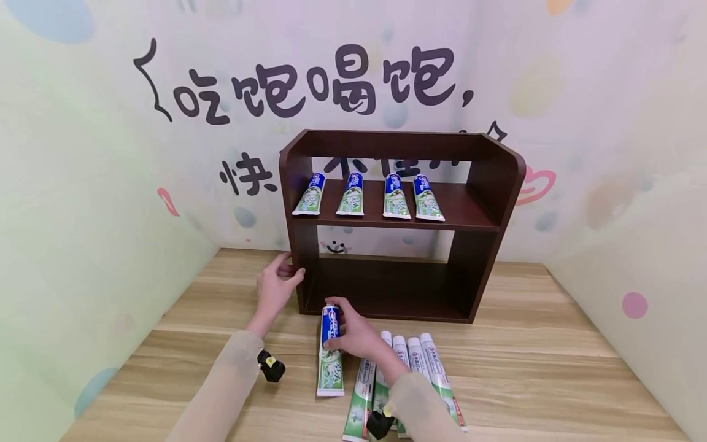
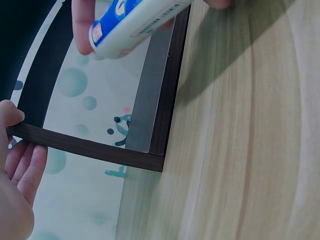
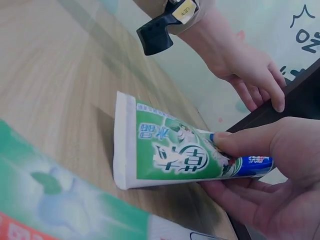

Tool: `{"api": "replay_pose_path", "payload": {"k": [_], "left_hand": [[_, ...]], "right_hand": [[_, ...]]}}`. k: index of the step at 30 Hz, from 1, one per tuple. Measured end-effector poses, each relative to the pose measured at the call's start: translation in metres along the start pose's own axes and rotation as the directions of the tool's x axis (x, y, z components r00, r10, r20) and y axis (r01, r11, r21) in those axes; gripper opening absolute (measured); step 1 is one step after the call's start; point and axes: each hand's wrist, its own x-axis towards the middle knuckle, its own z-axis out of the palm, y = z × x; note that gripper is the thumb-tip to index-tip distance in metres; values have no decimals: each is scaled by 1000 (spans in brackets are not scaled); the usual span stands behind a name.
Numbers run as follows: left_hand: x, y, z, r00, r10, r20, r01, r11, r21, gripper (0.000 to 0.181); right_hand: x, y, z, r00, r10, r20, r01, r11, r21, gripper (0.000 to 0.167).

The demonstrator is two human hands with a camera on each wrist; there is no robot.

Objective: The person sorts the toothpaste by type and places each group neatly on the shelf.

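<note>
My right hand grips a blue, white and green toothpaste tube in front of the shelf's lower compartment. In the right wrist view the tube lies between thumb and fingers, its flat white end away from the palm. My left hand holds the left side panel of the dark brown two-tier shelf. The left wrist view shows the thumb on one side of the panel and fingers on the other. Several similar blue-green tubes lie in a row on the upper tier.
Several white and green toothpaste tubes lie side by side on the wooden table, partly under my right forearm. Behind the shelf stands a printed wall with large dark characters. Side walls bound the table left and right.
</note>
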Motion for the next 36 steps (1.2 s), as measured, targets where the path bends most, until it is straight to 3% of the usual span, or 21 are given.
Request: {"api": "replay_pose_path", "payload": {"k": [8, 18, 28, 36], "left_hand": [[-1, 2, -1, 1000, -8, 4, 8, 1000, 8, 42], [1, 3, 0, 1000, -4, 1, 4, 1000, 1, 41], [0, 1, -1, 1000, -5, -2, 4, 1000, -6, 39], [-1, 2, -1, 1000, -8, 2, 8, 1000, -2, 40]], "right_hand": [[-3, 5, -4, 1000, -6, -29, 8, 998, 68, 84], [-6, 5, -11, 1000, -17, -14, 19, 995, 95, 77], [-8, 4, -16, 994, -92, -54, 97, 989, 112, 47], [-10, 4, -22, 992, -64, -109, 79, 987, 140, 39]]}}
